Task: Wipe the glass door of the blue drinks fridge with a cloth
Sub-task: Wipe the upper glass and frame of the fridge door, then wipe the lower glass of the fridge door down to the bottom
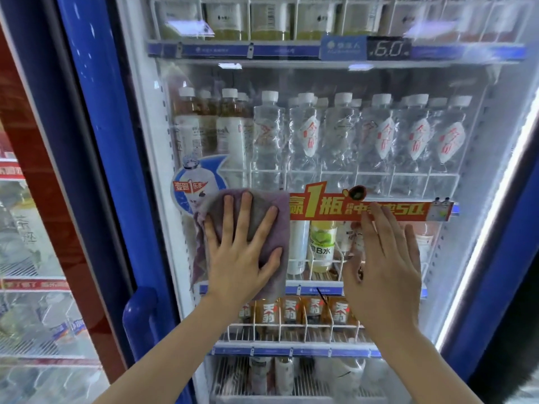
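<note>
The left hand [243, 252] lies flat with its fingers spread and straight, pressing a mauve cloth [262, 225] against the glass door [335, 141] of the blue drinks fridge [96, 141]; it clasps nothing, only pushes the cloth to the pane. The cloth is bunched under the palm, with folds hanging down past the wrist on the left, and it sits low on the door, just left of the red promotional banner [364, 209] that runs across the glass. The right hand [385, 266] is also released, fingers straight and close together, raised in front of the glass just below that banner; whether it touches the pane cannot be told. Above and left of the cloth, a round blue and white sticker [194, 182] showing a bottle is partly covered by the cloth's top corner. Behind the glass above the banner stands a row of clear water bottles [379, 135] with white caps, with amber tea bottles [204, 126] at its left end. Higher up, a shelf edge carries a price tag [388, 49] reading 6.0. Below the banner, between the two hands, a green-labelled bottle [322, 246] stands on a wire shelf, and under it a row of brown packs [291, 313]. The blue door handle [140, 322] is below and left of the cloth, and a red fridge [32, 199] stands beside the blue one, further left.
</note>
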A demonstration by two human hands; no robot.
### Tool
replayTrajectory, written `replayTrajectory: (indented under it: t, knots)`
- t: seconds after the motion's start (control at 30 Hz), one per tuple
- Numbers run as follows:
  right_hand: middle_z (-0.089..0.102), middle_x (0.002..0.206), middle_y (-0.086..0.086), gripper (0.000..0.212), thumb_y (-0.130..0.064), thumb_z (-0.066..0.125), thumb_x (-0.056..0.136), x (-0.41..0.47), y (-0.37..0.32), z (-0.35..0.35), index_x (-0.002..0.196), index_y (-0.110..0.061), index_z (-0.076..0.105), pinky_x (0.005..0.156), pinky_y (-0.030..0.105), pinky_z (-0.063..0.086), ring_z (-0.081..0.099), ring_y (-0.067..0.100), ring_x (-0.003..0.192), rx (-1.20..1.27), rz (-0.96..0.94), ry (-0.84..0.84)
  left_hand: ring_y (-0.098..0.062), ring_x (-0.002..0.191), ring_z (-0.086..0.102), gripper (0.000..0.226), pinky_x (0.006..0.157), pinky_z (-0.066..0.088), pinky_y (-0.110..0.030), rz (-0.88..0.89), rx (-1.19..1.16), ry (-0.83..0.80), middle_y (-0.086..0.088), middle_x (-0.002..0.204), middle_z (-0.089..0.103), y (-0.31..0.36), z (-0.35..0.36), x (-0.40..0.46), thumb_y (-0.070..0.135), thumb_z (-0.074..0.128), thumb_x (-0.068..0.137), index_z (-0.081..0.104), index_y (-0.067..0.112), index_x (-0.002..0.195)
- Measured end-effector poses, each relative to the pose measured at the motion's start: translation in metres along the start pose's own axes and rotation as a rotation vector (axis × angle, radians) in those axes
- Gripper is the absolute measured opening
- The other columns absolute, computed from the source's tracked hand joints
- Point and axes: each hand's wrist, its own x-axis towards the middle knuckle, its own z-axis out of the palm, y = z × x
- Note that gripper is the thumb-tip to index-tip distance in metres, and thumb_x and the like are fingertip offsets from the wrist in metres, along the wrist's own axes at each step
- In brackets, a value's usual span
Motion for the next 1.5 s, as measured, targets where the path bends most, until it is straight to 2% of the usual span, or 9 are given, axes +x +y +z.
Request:
replayTrajectory:
  t: [0.3, 0.47, 0.57, 0.7, 0.87, 0.97, 1.13, 1.27, 1.5]
  knots:
    - [0.038, 0.164, 0.011, 0.07, -0.005, 0.062, 0.084, 0.001, 0.014, -0.002, 0.152, -0.001, 0.045, 0.125, 0.056, 0.026, 0.033, 0.028, 0.154, -0.026, -0.049, -0.055, -0.031, 0.161, -0.01, 0.076, 0.125, -0.012, -0.06, 0.074, 0.024, -0.007, -0.009, 0.174, -0.002, 0.002, -0.018, 0.042, 0.061, 0.042, 0.099, 0.018, 0.033, 0.165]
    - [0.036, 0.165, 0.009, 0.07, -0.009, 0.06, 0.085, 0.0, 0.012, -0.004, 0.153, -0.003, 0.045, 0.127, 0.052, 0.021, 0.03, 0.026, 0.155, 0.004, -0.039, -0.076, -0.037, 0.161, 0.003, 0.074, 0.125, -0.009, -0.062, 0.082, 0.003, 0.064, -0.012, 0.174, 0.008, 0.032, -0.039, 0.119, 0.059, 0.045, 0.101, 0.025, 0.03, 0.166]
    - [0.039, 0.164, 0.009, 0.067, -0.011, 0.056, 0.086, 0.001, 0.014, -0.007, 0.151, -0.002, 0.048, 0.129, 0.045, 0.015, 0.034, 0.025, 0.153, 0.034, -0.043, -0.066, -0.039, 0.16, 0.007, 0.072, 0.124, -0.008, -0.064, 0.065, -0.016, 0.096, -0.015, 0.173, 0.013, 0.05, -0.04, 0.134, 0.056, 0.047, 0.1, 0.03, 0.028, 0.165]
    - [0.043, 0.161, 0.008, 0.063, -0.017, 0.045, 0.089, 0.005, 0.021, -0.015, 0.15, -0.003, 0.049, 0.13, 0.031, 0.009, 0.038, 0.025, 0.15, 0.1, -0.059, -0.057, -0.035, 0.161, -0.003, 0.073, 0.124, -0.009, -0.065, 0.094, -0.014, 0.063, -0.011, 0.173, 0.001, 0.059, -0.022, 0.1, 0.056, 0.046, 0.1, 0.028, 0.029, 0.165]
    - [0.049, 0.156, 0.013, 0.07, -0.002, 0.073, 0.08, 0.002, 0.044, -0.022, 0.147, -0.001, 0.053, 0.119, 0.052, 0.039, 0.042, 0.03, 0.148, 0.082, -0.034, -0.035, -0.033, 0.161, -0.01, 0.074, 0.125, -0.011, -0.063, 0.106, -0.018, -0.003, -0.007, 0.175, -0.009, 0.073, 0.009, 0.025, 0.057, 0.043, 0.099, 0.021, 0.031, 0.164]
    - [0.047, 0.157, 0.014, 0.068, -0.003, 0.07, 0.081, 0.001, 0.059, -0.028, 0.147, 0.0, 0.052, 0.123, 0.049, 0.032, 0.039, 0.031, 0.15, 0.037, -0.015, -0.016, -0.033, 0.161, -0.009, 0.074, 0.126, -0.012, -0.06, 0.098, -0.011, -0.039, -0.005, 0.175, -0.011, 0.079, 0.013, 0.004, 0.056, 0.043, 0.098, 0.019, 0.032, 0.163]
    - [0.042, 0.161, 0.014, 0.061, -0.016, 0.049, 0.09, 0.002, 0.078, -0.031, 0.149, -0.002, 0.049, 0.126, 0.046, 0.019, 0.033, 0.03, 0.153, -0.014, -0.093, -0.059, -0.032, 0.162, -0.007, 0.073, 0.126, -0.01, -0.06, 0.091, -0.02, -0.052, -0.005, 0.175, -0.009, 0.086, 0.001, 0.023, 0.056, 0.042, 0.098, 0.02, 0.032, 0.164]
    - [0.039, 0.163, 0.012, 0.064, -0.017, 0.054, 0.089, 0.003, 0.089, -0.034, 0.152, -0.004, 0.047, 0.126, 0.048, 0.019, 0.03, 0.028, 0.155, -0.052, -0.147, -0.117, -0.03, 0.161, -0.01, 0.072, 0.125, -0.01, -0.061, 0.097, -0.003, -0.004, -0.005, 0.174, -0.007, 0.101, -0.017, 0.086, 0.057, 0.04, 0.101, 0.021, 0.03, 0.165]
    - [0.037, 0.165, 0.01, 0.073, -0.013, 0.071, 0.084, 0.002, 0.103, -0.033, 0.153, -0.006, 0.047, 0.123, 0.054, 0.028, 0.026, 0.028, 0.156, -0.014, -0.18, -0.169, -0.039, 0.161, 0.007, 0.072, 0.124, 0.0, -0.068, 0.085, -0.027, 0.064, -0.014, 0.174, 0.011, 0.157, -0.03, 0.173, 0.054, 0.043, 0.101, 0.025, 0.028, 0.166]
